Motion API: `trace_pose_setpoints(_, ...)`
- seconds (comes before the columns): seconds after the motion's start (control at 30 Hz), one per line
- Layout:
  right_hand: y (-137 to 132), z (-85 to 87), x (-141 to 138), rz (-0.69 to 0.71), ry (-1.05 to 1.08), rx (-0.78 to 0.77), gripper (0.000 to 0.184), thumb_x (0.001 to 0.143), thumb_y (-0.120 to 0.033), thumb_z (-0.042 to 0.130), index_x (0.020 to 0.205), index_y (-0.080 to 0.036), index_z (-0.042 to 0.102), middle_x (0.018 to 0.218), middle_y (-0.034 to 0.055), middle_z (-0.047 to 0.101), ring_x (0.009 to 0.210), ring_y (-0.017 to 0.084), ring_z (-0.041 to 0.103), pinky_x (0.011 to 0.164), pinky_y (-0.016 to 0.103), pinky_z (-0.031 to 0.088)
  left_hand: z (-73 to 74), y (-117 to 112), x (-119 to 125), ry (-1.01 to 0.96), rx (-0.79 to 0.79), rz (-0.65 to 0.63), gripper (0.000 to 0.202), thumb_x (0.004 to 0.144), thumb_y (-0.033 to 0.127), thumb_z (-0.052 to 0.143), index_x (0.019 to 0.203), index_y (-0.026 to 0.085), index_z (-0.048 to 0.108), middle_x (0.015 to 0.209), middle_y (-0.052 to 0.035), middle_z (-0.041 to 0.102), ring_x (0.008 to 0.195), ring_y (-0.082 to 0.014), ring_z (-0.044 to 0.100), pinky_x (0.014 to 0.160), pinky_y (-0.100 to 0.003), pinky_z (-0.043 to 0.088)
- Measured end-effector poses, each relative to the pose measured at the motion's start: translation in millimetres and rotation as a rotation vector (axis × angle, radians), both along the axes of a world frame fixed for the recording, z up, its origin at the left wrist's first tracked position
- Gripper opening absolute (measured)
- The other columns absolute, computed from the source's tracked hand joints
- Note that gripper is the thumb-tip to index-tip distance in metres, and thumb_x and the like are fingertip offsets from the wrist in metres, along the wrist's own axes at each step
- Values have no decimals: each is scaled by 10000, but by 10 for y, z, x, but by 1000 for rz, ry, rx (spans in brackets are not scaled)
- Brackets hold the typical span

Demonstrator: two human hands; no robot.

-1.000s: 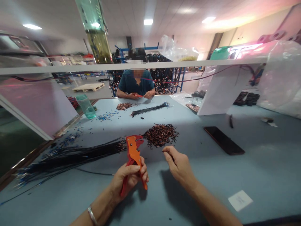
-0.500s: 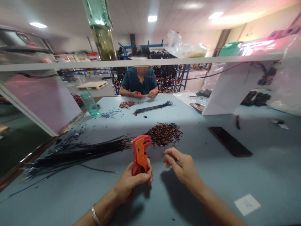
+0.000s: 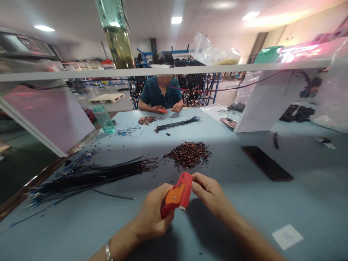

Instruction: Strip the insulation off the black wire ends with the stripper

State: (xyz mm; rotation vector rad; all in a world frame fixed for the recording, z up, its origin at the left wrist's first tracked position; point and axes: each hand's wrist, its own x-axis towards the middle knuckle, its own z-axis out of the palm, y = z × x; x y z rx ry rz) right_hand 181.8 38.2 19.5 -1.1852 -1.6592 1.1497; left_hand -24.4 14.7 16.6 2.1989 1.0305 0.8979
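My left hand [image 3: 156, 214] is wrapped round a red and orange wire stripper [image 3: 176, 195], which is tilted with its head toward my right hand. Pinched together, the fingers of my right hand [image 3: 208, 188] meet the stripper's head; what they hold is hidden behind it. Beyond the tool lies a heap of short black and copper-coloured wire pieces [image 3: 190, 154]. On the left, a bundle of long black wires [image 3: 108, 174] stretches across the table, one end showing copper tips and the other blue ones. A single black wire [image 3: 114, 196] lies apart in front of it.
A dark phone [image 3: 266, 163] and a white paper square [image 3: 287, 236] lie on the right. Small blue bits [image 3: 85, 156] are scattered at left, near a green bottle [image 3: 104, 119]. A shelf [image 3: 195, 70] spans the table. Across from me, a person [image 3: 161, 92] holds a red tool.
My left hand has turned the wire stripper from upright to tilted and brought it right and lower. Its head now meets my right fingertips, which have barely moved.
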Motion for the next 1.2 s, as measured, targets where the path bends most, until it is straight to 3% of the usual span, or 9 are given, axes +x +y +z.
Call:
trace_pose_setpoints(0.27, -44, 3, -57, 133, 336, -281, 163, 752, -312, 639, 776, -172, 560, 653, -43, 523, 568, 90, 405, 531, 194, 344, -141, -12, 15, 223, 268, 120, 277, 707, 127, 522, 978, 178, 496, 848, -85, 582, 752, -235, 516, 670, -354, 422)
trace_pose_setpoints(0.67, -48, -50, -39, 173, 230, -161, 178, 741, -288, 654, 657, -160, 564, 642, -30, 523, 597, 104, 445, 576, 216, 386, -149, -8, 17, 288, 374, 163, 331, 668, 108, 523, 987, 180, 474, 843, -103, 588, 753, -257, 534, 667, -387, 462)
trace_pose_setpoints(0.93, -59, -112, -52, 226, 238, -171, 116, 757, -251, 648, 747, -137, 632, 663, -18, 608, 589, 99, 498, 589, 207, 419, -160, -6, 19, 287, 376, 149, 345, 676, 107, 516, 1010, 178, 465, 846, -103, 582, 749, -255, 530, 662, -390, 462)
trace_pose_setpoints(1.2, -83, -68, -43, 209, 235, -199, 132, 743, -268, 682, 737, -137, 668, 676, -8, 643, 605, 108, 529, 591, 205, 439, -140, -10, 25, 302, 391, 155, 332, 672, 109, 500, 988, 196, 445, 830, -89, 572, 742, -245, 526, 652, -369, 453)
